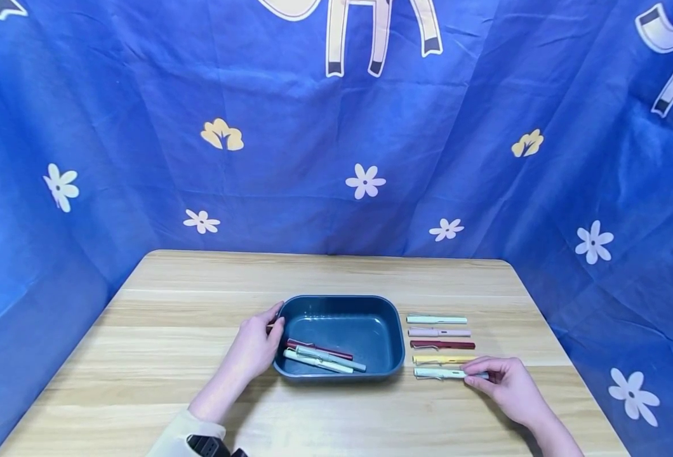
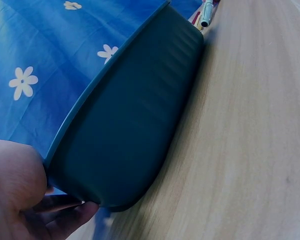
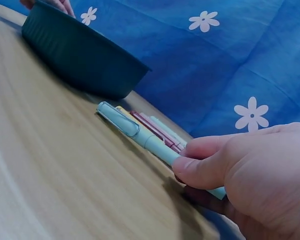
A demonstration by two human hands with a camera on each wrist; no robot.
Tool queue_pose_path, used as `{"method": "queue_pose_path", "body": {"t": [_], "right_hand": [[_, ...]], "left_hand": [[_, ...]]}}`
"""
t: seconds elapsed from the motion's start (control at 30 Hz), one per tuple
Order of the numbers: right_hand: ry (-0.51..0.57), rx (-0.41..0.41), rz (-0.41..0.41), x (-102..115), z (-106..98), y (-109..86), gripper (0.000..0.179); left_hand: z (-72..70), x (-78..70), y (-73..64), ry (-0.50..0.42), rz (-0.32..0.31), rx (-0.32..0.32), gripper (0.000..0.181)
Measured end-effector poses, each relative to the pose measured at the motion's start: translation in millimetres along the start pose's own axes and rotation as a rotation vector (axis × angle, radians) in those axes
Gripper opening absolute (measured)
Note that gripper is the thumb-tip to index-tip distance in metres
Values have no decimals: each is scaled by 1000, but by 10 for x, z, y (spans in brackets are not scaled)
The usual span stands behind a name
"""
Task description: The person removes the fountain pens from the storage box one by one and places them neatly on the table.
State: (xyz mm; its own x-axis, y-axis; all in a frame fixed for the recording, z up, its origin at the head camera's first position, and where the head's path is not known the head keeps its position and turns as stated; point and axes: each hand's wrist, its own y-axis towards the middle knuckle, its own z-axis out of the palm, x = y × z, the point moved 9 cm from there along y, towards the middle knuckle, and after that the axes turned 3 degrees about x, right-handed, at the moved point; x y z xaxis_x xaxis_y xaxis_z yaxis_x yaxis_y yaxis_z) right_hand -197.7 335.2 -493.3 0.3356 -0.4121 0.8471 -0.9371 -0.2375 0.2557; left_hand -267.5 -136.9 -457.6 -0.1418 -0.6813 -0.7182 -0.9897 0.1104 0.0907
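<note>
A dark teal rectangular plastic box [image 1: 342, 376] stands on the table, with several pens [image 1: 325, 360] lying in its front left part. My left hand [image 1: 259, 343] grips the box at its left end, the thumb by the rim and fingers against the outer wall [image 2: 120, 120]. To the right of the box, my right hand [image 1: 505, 384] pinches the tail end of a pale mint pen [image 1: 436, 373] between thumb and fingers. Its clip end [image 3: 115, 117] points toward the box. Just behind it lie a yellow pen [image 1: 436, 360], a dark red pen [image 1: 442, 345], a lilac pen [image 1: 439, 332] and another mint pen [image 1: 436, 320], roughly parallel.
The pale wood-grain table [image 1: 199, 298] has rounded far corners. A blue cloth [image 1: 291, 158] printed with flowers and animals hangs behind it and on both sides. A dark watch-like device [image 1: 207, 445] sits over the left sleeve at the wrist.
</note>
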Motion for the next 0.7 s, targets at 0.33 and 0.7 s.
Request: {"method": "queue_pose_path", "body": {"t": [0.33,0.7], "right_hand": [[-66,-24,-66,48,26,-7,21],[-180,-35,-83,106,57,13,28]], "left_hand": [[-6,-2,7,6,0,-4,48],[-2,-1,9,4,-1,-3,48]]}}
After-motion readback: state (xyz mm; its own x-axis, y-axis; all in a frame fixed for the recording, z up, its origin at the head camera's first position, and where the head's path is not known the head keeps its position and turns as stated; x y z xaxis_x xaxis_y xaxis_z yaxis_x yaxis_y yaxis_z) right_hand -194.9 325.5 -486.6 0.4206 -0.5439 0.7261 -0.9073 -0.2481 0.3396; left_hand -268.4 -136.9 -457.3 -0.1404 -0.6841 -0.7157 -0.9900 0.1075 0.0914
